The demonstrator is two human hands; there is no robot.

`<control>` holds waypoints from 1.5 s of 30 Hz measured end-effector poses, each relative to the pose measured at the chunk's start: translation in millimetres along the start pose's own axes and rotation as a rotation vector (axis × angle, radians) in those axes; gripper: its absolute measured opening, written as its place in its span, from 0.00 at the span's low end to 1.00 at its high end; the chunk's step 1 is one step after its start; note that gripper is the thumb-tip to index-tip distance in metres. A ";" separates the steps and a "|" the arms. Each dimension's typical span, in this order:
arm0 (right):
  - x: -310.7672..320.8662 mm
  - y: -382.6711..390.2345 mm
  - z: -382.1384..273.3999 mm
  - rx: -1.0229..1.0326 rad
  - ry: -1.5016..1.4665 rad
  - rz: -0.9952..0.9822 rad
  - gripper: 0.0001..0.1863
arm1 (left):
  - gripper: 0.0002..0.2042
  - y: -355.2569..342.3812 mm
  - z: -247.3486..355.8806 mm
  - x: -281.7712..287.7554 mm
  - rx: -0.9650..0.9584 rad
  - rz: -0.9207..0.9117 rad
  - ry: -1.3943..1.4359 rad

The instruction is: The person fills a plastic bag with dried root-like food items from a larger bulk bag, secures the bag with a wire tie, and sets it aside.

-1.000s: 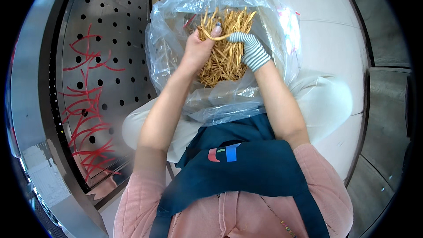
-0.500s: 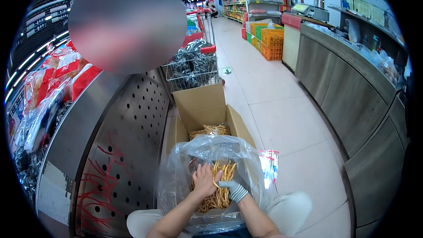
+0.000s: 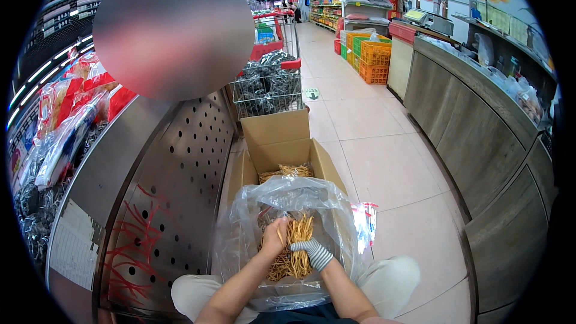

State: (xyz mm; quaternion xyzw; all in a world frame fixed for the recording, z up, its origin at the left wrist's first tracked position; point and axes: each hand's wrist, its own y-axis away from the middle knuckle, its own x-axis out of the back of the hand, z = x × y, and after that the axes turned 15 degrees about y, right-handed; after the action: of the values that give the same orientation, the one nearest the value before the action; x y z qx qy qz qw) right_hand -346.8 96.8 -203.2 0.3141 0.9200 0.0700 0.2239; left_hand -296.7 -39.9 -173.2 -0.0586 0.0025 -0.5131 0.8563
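Thin, dried yellow-brown stalks [image 3: 302,225] lie heaped in a big clear plastic bag [image 3: 240,216], which is spread open between my knees. My right hand [image 3: 311,253], in a grey striped glove, is wrapped round a bundle of these stalks, which stands up out of the heap. Bare and closed, my left hand [image 3: 274,235] is just left of the bundle, its fingers curled on a few stalks; its fingertips are partly hidden. Behind the bag a cardboard box [image 3: 275,138] stands with its flaps up, with more bundled stalks [image 3: 294,170] inside.
A perforated metal panel [image 3: 186,162] with red ties rises close on my left. Ahead stands a shopping cart [image 3: 268,93] full of dark packages. Shiny plastic packaging [image 3: 365,223] lies right of the bag. A wood-faced counter [image 3: 474,120] runs along the right; orange crates [image 3: 375,60] stand farther off.
My left hand has gone from lying spread on the stalks to curled fingers. The bundle in my right hand now stands more upright and gathered. The view has shifted slightly.
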 end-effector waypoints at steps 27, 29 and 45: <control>8.8 -9.7 13.1 -0.007 -0.167 -0.101 0.40 | 0.31 1.4 22.5 2.6 0.274 -0.239 0.018; 7.4 1.2 0.4 -0.025 -0.304 -0.128 0.39 | 0.33 10.8 52.8 -7.2 0.185 -0.164 -0.266; 11.3 -13.2 15.1 -0.043 -0.459 0.005 0.23 | 0.34 -0.6 -85.1 19.7 0.389 -0.640 -0.856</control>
State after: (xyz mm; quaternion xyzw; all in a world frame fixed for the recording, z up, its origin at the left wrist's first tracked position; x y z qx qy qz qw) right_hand -355.0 93.1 -224.4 0.3190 0.8425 0.0169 0.4339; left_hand -293.3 -65.8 -256.5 -0.1006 -0.4572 -0.6687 0.5777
